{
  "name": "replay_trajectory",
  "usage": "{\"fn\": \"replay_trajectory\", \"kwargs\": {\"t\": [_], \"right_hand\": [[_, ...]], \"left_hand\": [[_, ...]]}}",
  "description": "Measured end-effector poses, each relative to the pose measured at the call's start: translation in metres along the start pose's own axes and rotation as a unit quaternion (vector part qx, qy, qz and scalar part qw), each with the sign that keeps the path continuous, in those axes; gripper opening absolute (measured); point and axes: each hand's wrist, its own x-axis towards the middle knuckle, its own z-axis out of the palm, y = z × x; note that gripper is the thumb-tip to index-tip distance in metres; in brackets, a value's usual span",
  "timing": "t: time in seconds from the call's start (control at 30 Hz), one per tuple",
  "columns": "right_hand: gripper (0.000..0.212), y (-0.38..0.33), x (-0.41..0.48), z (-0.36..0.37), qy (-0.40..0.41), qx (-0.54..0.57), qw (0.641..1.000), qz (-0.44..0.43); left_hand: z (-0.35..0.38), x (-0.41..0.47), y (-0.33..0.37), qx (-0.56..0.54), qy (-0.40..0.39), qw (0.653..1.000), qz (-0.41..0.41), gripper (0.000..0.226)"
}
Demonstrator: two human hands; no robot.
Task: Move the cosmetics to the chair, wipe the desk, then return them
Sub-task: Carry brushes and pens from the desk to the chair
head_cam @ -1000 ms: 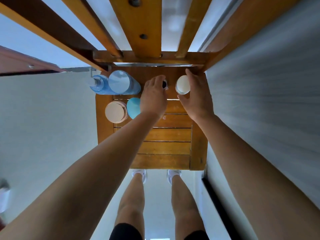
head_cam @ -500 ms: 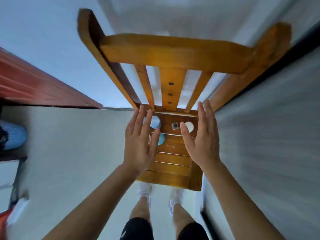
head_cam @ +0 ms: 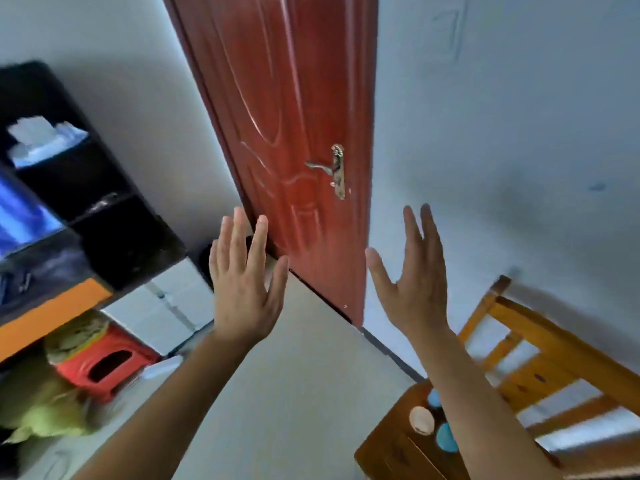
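The wooden chair (head_cam: 540,344) stands at the lower right. On its seat I see a pale round jar lid (head_cam: 421,420) and two blue-topped cosmetics (head_cam: 446,438), partly hidden behind my right forearm. My left hand (head_cam: 244,285) is raised in mid-air with straight, spread fingers and holds nothing. My right hand (head_cam: 412,282) is also raised and empty, fingers straight, well above and to the left of the chair.
A red-brown door (head_cam: 294,133) with a metal handle (head_cam: 332,171) stands ahead. At left is a dark shelf unit (head_cam: 86,202) with an orange-edged surface (head_cam: 52,317), a red plastic stool (head_cam: 104,362) and a white box (head_cam: 162,310) on the pale floor.
Both hands let go of the cosmetics on the chair seat and lifted away. The view swung up and left, from looking down on the chair towards the door and shelf.
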Motion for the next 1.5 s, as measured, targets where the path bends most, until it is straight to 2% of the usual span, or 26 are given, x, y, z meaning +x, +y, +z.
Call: {"fn": "replay_trajectory", "kwargs": {"t": [0.13, 0.33, 0.43, 0.57, 0.8, 1.0, 1.27, 1.5], "right_hand": [[0.071, -0.115, 0.015, 0.094, -0.030, 0.042, 0.991, -0.120], [0.069, -0.316, -0.013, 0.273, -0.115, 0.094, 0.963, -0.223], [0.068, -0.401, -0.037, 0.346, -0.181, 0.124, 0.941, -0.257], [0.067, -0.478, -0.057, 0.417, -0.231, 0.155, 0.912, -0.300], [0.067, -0.534, -0.071, 0.529, -0.313, 0.159, 0.884, -0.310], [0.068, -0.566, -0.049, 0.646, -0.341, 0.175, 0.873, -0.302], [0.066, -0.639, 0.008, 0.792, -0.379, 0.189, 0.848, -0.319], [0.066, -0.685, -0.001, 0.882, -0.435, 0.177, 0.822, -0.321]], "left_hand": [[-0.089, -0.019, -0.130, 0.076, 0.043, 0.991, -0.100, 0.063], [-0.230, -0.078, -0.333, 0.169, 0.074, 0.962, -0.201, 0.061], [-0.285, -0.102, -0.403, 0.194, 0.097, 0.940, -0.264, 0.061], [-0.329, -0.125, -0.474, 0.223, 0.109, 0.917, -0.313, 0.062], [-0.336, -0.153, -0.575, 0.220, 0.101, 0.876, -0.416, 0.066], [-0.323, -0.129, -0.678, 0.227, 0.071, 0.862, -0.447, 0.065], [-0.322, -0.048, -0.804, 0.228, 0.037, 0.840, -0.491, 0.063], [-0.316, -0.069, -0.890, 0.206, 0.001, 0.806, -0.555, 0.063]]}}
